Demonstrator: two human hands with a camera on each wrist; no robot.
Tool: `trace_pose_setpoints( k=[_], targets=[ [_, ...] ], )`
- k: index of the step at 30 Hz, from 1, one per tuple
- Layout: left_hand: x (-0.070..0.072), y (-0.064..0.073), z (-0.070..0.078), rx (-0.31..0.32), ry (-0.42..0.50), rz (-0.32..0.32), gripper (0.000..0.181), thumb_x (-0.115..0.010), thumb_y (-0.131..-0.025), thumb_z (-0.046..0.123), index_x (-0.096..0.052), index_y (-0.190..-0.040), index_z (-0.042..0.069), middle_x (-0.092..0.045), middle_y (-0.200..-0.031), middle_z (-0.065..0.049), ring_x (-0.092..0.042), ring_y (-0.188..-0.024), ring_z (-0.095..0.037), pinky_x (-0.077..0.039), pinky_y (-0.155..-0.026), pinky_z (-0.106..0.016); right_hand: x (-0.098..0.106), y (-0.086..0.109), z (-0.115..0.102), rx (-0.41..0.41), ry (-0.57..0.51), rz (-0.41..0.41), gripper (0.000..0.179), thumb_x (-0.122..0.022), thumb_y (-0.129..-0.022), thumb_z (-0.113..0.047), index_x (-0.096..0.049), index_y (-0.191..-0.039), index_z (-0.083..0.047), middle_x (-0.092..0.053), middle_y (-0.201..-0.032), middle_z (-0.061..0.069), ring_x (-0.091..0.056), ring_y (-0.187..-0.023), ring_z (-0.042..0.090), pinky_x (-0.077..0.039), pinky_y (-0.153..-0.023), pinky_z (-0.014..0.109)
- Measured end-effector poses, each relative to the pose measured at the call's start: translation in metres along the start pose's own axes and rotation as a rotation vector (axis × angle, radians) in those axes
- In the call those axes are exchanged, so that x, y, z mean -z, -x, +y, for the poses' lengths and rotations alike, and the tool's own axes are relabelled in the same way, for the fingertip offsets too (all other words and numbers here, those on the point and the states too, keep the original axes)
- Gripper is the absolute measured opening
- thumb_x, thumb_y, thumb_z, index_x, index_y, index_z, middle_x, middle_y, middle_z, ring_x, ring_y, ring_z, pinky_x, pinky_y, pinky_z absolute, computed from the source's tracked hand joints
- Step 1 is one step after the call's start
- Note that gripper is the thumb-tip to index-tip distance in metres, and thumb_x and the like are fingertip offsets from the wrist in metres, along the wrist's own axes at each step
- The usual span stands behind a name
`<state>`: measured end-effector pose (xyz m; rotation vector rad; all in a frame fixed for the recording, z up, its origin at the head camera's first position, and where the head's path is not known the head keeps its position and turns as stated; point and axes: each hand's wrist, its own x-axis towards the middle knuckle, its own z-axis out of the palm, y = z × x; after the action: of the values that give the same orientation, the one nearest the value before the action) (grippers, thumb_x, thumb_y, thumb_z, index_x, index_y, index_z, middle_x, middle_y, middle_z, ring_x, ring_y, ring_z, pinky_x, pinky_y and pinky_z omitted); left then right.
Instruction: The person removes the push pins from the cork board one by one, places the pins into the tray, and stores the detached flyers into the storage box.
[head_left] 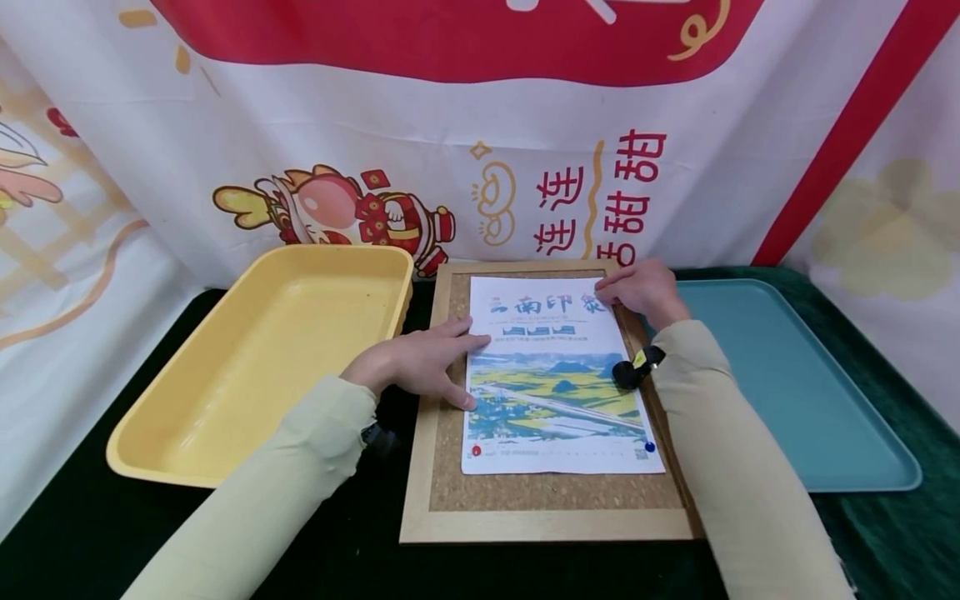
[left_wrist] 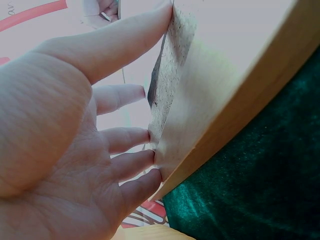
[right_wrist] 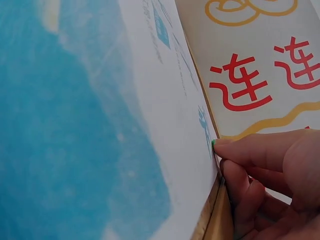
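A printed sheet [head_left: 555, 333] with a landscape picture lies on a wood-framed cork board [head_left: 517, 493]. A blue push pin [head_left: 649, 447] sits at its lower right corner and a small red push pin [head_left: 476, 450] at its lower left. My left hand [head_left: 423, 360] rests with spread fingers over the board's left frame, fingertips on the sheet's left edge. In the left wrist view its fingers [left_wrist: 127, 140] are extended. My right hand [head_left: 645, 292] is at the sheet's upper right corner, pressing a small green push pin [right_wrist: 214, 143] with a digit tip, other fingers curled by the frame.
A deep yellow tray [head_left: 262, 358] stands left of the board and a blue-green tray [head_left: 780, 375] lies to the right, partly behind the right arm. Dark green cloth [head_left: 345, 542] covers the table. A printed white banner [head_left: 412, 117] hangs close behind the board.
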<state>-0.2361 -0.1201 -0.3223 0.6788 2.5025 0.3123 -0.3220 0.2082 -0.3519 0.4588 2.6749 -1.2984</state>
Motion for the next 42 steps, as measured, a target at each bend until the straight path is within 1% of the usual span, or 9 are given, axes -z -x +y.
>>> trace_pose_setpoints(
  k=[8,14,18,25,27,30,34,37,42],
  targets=[
    [0.0,0.0,0.0,-0.003,0.002,-0.001,0.096,-0.078,-0.095,0.047,-0.024,-0.171,0.025,0.002,-0.181,-0.007,-0.003,-0.169,-0.03,-0.017,-0.134,-0.056,0.0,0.001,0.0,0.022,0.005,0.012,0.03,-0.077,-0.099,-0.023,-0.079,-0.125,-0.008,-0.059,-0.15,0.02,-0.05,-0.128,0.036,-0.045,-0.109,0.051],
    [0.001,0.0,0.001,-0.001,0.0,-0.003,0.095,-0.078,-0.095,0.048,-0.025,-0.171,0.025,0.002,-0.181,-0.007,-0.003,-0.169,-0.03,-0.016,-0.134,-0.056,0.001,-0.001,0.0,0.006,0.018,0.008,0.031,-0.077,-0.099,-0.024,-0.079,-0.124,-0.008,-0.061,-0.147,0.019,-0.05,-0.125,0.036,-0.045,-0.106,0.049],
    [0.001,0.0,0.001,-0.001,-0.003,-0.004,0.095,-0.078,-0.095,0.048,-0.025,-0.171,0.024,0.002,-0.181,-0.007,-0.002,-0.169,-0.03,-0.016,-0.134,-0.056,0.001,-0.002,0.0,-0.001,0.019,-0.009,0.031,-0.076,-0.099,-0.025,-0.078,-0.125,-0.008,-0.059,-0.147,0.019,-0.049,-0.128,0.036,-0.044,-0.109,0.052],
    [0.002,0.0,0.001,-0.002,-0.003,-0.005,0.096,-0.078,-0.095,0.047,-0.024,-0.171,0.024,0.002,-0.181,-0.007,-0.002,-0.169,-0.03,-0.016,-0.134,-0.056,0.005,0.0,0.005,0.0,-0.028,-0.068,0.03,-0.075,-0.101,-0.026,-0.076,-0.126,-0.009,-0.058,-0.145,0.017,-0.046,-0.131,0.036,-0.04,-0.116,0.057],
    [0.001,0.0,0.001,-0.006,-0.001,-0.008,0.096,-0.078,-0.096,0.047,-0.024,-0.171,0.024,0.002,-0.181,-0.008,-0.002,-0.169,-0.03,-0.016,-0.134,-0.056,0.008,0.002,0.008,0.005,-0.036,-0.086,0.031,-0.075,-0.101,-0.026,-0.075,-0.127,-0.01,-0.058,-0.144,0.017,-0.046,-0.13,0.035,-0.041,-0.113,0.055],
    [0.001,0.0,0.001,-0.01,0.002,-0.008,0.096,-0.078,-0.095,0.047,-0.025,-0.171,0.024,0.002,-0.181,-0.007,-0.002,-0.169,-0.03,-0.016,-0.134,-0.056,0.013,0.005,0.013,0.036,-0.045,-0.117,0.035,-0.074,-0.102,-0.027,-0.073,-0.132,-0.009,-0.058,-0.143,0.017,-0.047,-0.126,0.033,-0.044,-0.105,0.047],
    [0.001,-0.001,0.001,-0.009,0.003,-0.006,0.096,-0.078,-0.095,0.047,-0.024,-0.171,0.025,0.003,-0.181,-0.007,-0.001,-0.169,-0.03,-0.016,-0.135,-0.055,0.017,0.009,0.018,0.081,-0.064,-0.157,0.038,-0.072,-0.103,-0.028,-0.071,-0.134,-0.006,-0.056,-0.142,0.017,-0.047,-0.121,0.031,-0.044,-0.099,0.04],
    [0.0,-0.001,0.001,-0.008,0.002,-0.004,0.096,-0.078,-0.095,0.047,-0.024,-0.171,0.025,0.003,-0.181,-0.007,-0.001,-0.169,-0.03,-0.016,-0.135,-0.055,0.019,0.011,0.021,0.083,-0.086,-0.174,0.038,-0.071,-0.104,-0.028,-0.07,-0.135,-0.006,-0.057,-0.142,0.017,-0.048,-0.122,0.03,-0.044,-0.104,0.042],
    [0.0,0.0,0.0,-0.003,0.001,0.0,0.095,-0.078,-0.096,0.047,-0.024,-0.171,0.025,0.002,-0.181,-0.007,-0.001,-0.169,-0.03,-0.016,-0.134,-0.055,0.023,0.013,0.027,0.063,-0.126,-0.204,0.043,-0.07,-0.104,-0.028,-0.066,-0.141,-0.006,-0.059,-0.148,0.018,-0.051,-0.129,0.031,-0.042,-0.118,0.049]
  ],
)
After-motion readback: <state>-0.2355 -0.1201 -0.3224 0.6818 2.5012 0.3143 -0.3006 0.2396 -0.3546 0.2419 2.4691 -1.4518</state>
